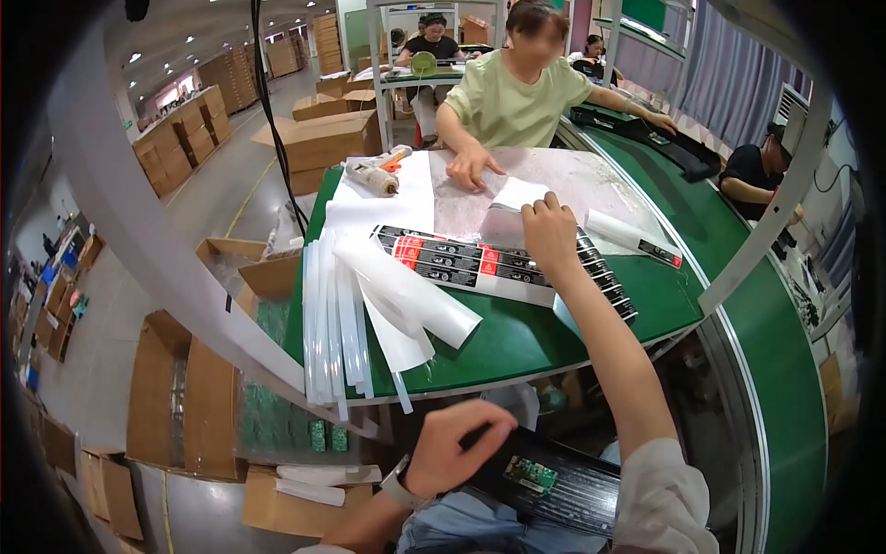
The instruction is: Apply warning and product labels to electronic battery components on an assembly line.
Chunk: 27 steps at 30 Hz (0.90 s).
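My right hand (550,231) reaches far over the green table and pinches the edge of a white sheet (520,193), its fingers closed. Beneath that forearm lie black-and-red printed label sheets (466,265) and a black-striped sheet (604,282). Close to my body, my left hand (452,448) curls around the end of a long black housing (577,494) that rests across my lap; part of its grip is hidden. On that housing sits a small green circuit board (532,475).
Translucent glue sticks (332,323) and curled white sheets (415,295) lie at the table's left, with a glue gun (374,177) behind. Opposite me a person in a light green top (521,92) rests one hand on the table. Cardboard boxes (166,397) stand left; a green conveyor (757,268) runs right.
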{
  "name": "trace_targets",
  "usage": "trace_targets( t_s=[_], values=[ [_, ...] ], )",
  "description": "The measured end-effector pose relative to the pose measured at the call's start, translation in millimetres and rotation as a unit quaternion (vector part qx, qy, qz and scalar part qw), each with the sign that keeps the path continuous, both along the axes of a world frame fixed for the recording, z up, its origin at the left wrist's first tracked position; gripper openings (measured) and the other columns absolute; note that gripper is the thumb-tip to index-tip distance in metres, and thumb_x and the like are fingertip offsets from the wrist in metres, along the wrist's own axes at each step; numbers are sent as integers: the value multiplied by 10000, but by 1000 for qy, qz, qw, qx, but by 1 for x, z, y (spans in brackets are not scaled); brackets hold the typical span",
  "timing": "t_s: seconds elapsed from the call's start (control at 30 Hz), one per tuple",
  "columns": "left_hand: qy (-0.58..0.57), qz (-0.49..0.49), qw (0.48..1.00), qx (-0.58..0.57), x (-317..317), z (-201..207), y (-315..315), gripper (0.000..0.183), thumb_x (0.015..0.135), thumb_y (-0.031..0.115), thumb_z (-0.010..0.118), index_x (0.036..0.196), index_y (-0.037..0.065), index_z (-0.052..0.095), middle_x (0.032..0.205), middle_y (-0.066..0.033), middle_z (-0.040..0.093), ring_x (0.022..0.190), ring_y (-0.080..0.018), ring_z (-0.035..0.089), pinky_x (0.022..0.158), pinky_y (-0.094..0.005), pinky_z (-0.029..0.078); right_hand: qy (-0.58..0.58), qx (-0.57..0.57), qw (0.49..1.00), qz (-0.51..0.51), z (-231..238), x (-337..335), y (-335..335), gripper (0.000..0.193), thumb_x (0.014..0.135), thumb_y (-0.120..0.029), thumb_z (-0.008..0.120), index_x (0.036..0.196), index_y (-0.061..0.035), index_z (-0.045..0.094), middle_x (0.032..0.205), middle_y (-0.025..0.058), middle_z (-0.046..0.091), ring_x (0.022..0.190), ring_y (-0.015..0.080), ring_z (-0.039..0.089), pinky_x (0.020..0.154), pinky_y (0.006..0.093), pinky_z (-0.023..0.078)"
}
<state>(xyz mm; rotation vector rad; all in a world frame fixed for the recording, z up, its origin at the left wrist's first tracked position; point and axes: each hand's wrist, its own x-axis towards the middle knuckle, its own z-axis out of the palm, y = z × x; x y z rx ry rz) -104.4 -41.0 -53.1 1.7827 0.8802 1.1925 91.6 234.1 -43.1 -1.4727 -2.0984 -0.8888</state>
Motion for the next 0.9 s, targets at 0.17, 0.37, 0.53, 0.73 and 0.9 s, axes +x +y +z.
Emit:
trace_targets(
  t_s=[0.17, 0.37, 0.53, 0.73, 0.9],
  values=[
    [-300, 146, 932, -140, 35, 2, 48, 322, 963, 161, 594, 1210, -42, 559, 964, -71, 684, 853, -142, 674, 689, -248, 510, -75, 169, 967, 175, 11, -10, -103, 174, 749, -70, 614, 901, 1, 660, 753, 52, 559, 778, 220, 547, 630, 347, 439],
    [-103, 344, 933, 28, 49, -7, 101, 471, 898, 181, 668, 1290, -31, 516, 927, -144, 688, 840, -238, 693, 686, -322, 514, -77, 167, 963, 197, -2, -17, -188, 307, 716, -149, 681, 982, 4, 664, 795, 44, 559, 832, 219, 560, 762, 402, 423],
    [-90, 302, 945, 87, 45, 1, 91, 298, 838, 119, 700, 1080, -6, 578, 835, -176, 680, 750, -314, 680, 661, -378, 516, 112, -70, 949, 285, 10, -7, -200, 455, 700, -199, 755, 1104, -53, 603, 1064, 63, 595, 1012, 255, 555, 896, 444, 400],
    [38, 171, 969, 174, 21, 22, 76, 195, 836, 55, 694, 1004, 19, 601, 826, -130, 681, 658, -262, 665, 615, -337, 505, 185, -17, 919, 347, 40, 7, -180, 336, 751, -57, 694, 1062, -87, 569, 1197, 73, 565, 1169, 292, 534, 993, 506, 356],
    [71, 148, 976, 142, 14, 28, 67, 223, 828, 78, 714, 1037, 23, 660, 861, -130, 691, 678, -265, 668, 620, -325, 514, 205, -117, 866, 441, 41, 4, -172, 224, 770, -53, 687, 983, -71, 620, 969, 61, 641, 921, 264, 625, 890, 399, 443]
  ],
)
